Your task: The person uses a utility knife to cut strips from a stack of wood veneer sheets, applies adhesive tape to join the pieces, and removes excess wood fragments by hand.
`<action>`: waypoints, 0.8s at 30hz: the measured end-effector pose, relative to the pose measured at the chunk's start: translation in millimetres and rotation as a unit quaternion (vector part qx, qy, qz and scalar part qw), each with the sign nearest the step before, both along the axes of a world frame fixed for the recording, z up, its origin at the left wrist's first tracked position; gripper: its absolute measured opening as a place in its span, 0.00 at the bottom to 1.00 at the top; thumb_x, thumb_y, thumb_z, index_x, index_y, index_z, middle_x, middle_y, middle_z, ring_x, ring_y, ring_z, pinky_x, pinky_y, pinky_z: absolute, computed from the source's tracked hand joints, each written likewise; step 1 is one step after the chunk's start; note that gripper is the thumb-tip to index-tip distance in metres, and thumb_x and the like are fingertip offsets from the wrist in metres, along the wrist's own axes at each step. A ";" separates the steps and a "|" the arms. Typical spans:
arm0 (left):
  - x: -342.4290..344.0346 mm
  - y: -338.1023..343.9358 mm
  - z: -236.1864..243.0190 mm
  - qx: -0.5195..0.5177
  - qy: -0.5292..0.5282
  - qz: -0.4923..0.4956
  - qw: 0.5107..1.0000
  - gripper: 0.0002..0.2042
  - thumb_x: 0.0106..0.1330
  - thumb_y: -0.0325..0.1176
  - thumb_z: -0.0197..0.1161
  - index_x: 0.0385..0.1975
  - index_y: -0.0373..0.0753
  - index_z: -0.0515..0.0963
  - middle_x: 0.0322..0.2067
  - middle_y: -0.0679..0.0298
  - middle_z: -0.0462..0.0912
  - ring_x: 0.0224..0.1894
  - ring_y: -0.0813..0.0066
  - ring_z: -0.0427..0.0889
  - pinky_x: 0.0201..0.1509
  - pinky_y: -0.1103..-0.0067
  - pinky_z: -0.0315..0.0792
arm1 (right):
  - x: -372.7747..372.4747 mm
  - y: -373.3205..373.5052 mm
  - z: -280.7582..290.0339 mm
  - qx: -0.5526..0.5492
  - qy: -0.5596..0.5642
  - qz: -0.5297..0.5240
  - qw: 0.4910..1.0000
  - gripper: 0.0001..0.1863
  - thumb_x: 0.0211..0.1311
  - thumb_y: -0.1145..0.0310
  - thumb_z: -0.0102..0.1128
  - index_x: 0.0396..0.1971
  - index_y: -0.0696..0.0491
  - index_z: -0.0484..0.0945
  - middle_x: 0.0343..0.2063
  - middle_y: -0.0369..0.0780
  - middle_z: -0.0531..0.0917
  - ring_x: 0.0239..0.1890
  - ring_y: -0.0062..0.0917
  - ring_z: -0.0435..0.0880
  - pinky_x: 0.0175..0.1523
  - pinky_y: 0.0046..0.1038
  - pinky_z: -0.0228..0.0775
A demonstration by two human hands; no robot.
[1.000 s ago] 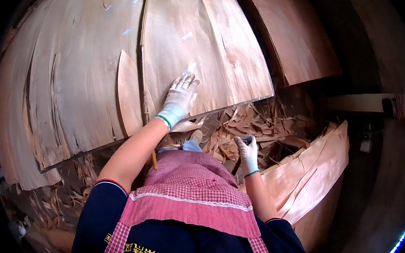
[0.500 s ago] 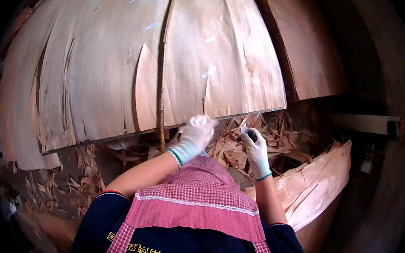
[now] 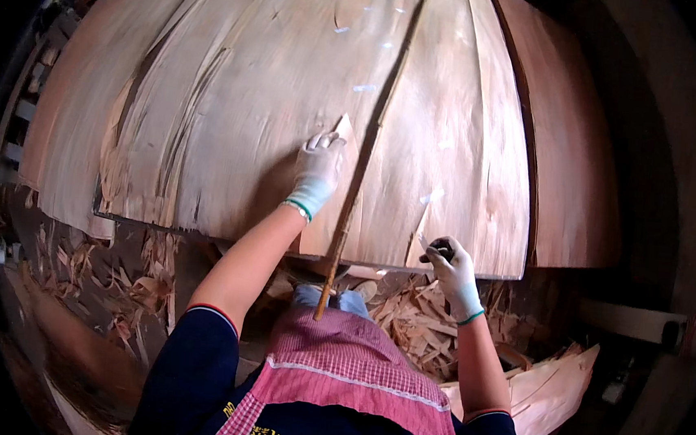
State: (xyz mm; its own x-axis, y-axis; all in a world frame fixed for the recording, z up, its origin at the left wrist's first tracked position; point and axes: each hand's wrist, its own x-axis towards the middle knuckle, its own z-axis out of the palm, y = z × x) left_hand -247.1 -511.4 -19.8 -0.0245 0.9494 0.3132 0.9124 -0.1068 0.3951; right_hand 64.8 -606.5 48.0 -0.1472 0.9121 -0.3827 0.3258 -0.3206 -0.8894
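A large sheet of pale wood veneer (image 3: pixel 269 72) covers the work surface, split in places. My gloved left hand (image 3: pixel 319 166) is on the upper part of a pointed veneer strip (image 3: pixel 344 125), its fingers bent and closed at the strip; the tip shows past them. A long thin stick (image 3: pixel 364 166) lies across the sheet just right of that hand, its near end over my apron. By the sheet's near edge, my gloved right hand (image 3: pixel 455 279) is closed around a small black tool (image 3: pixel 442 248) with a pale tip. The fingers partly hide this tool.
Short pale tape pieces (image 3: pixel 431 196) stick to the sheet. Another reddish veneer sheet (image 3: pixel 578 154) lies to the right. Veneer scraps (image 3: pixel 414 317) litter the floor below the near edge. A broad loose veneer piece (image 3: pixel 550 397) leans at the lower right.
My left hand has moved from the near edge forward onto the pointed strip. My right hand still holds the black tool, now closer to the sheet's edge. The whole view has shifted.
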 end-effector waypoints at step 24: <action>-7.4 68.4 -21.8 -0.209 0.244 -0.003 0.947 0.23 0.70 0.37 0.39 0.66 0.45 0.61 0.69 0.52 0.54 0.72 0.53 0.50 0.75 0.62 0.37 | -215.2 273.0 -81.6 0.096 -0.488 0.289 0.818 0.14 0.57 0.65 0.56 0.40 0.55 0.83 0.42 0.49 0.83 0.46 0.43 0.82 0.50 0.36 0.75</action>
